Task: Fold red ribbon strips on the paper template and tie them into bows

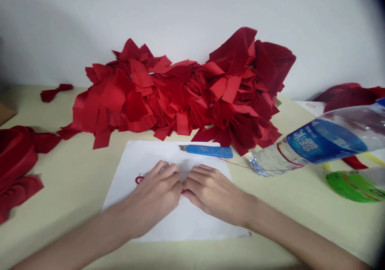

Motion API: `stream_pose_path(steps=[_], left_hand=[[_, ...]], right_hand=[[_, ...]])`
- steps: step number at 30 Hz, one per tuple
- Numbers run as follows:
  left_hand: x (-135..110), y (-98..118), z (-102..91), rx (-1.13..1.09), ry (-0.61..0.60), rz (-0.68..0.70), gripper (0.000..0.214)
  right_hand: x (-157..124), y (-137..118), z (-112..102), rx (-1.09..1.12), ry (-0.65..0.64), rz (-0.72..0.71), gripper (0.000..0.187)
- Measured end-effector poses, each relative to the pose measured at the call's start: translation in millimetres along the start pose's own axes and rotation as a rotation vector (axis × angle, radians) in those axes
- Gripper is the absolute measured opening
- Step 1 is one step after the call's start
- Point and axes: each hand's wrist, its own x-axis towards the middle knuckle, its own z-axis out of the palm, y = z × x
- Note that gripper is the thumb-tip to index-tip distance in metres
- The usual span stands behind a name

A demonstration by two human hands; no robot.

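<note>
My left hand (155,196) and my right hand (212,192) rest side by side on a white sheet of paper (144,158) in the middle of the table, fingertips meeting. The fingers are curled down and pressed together over a small red piece (138,180), of which only a curved end shows left of my left hand. What lies under the fingers is mostly hidden. A blue utility knife (209,151) lies on the sheet's far edge, just beyond my right hand.
A big heap of red cloth bows (180,89) lies along the wall. More red cloth (15,162) sits at the left and red cloth (349,95) at the far right. A clear water bottle (319,142) lies tilted at the right beside a green-labelled bottle (355,186).
</note>
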Motion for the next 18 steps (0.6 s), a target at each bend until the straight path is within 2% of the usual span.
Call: stream_pose_path(steps=[3, 6, 11, 15, 18], left_hand=[[5.4, -5.9, -10.3, -0.334, -0.067, -0.096, 0.020], [7.5, -9.6, -11.2, -0.419, -0.108, -0.125, 0.023], [4.2, -8.5, -5.5, -0.374, -0.086, -0.116, 0.026], [2.3, -7.5, -8.8, -0.331, -0.098, -0.078, 0.025], [0.5, -7.3, -6.6, -0.258, -0.062, -0.051, 0.024]], right_hand=[[4.3, 6.8, -13.7, 0.352, -0.165, 0.082, 0.010], [9.1, 12.3, -17.5, 0.469, -0.269, 0.119, 0.009], [11.4, 7.4, -9.0, 0.232, -0.192, 0.046, 0.014], [8.3, 1.5, -3.0, -0.043, -0.113, -0.068, 0.019], [4.8, 0.4, 1.5, -0.196, -0.062, -0.146, 0.016]])
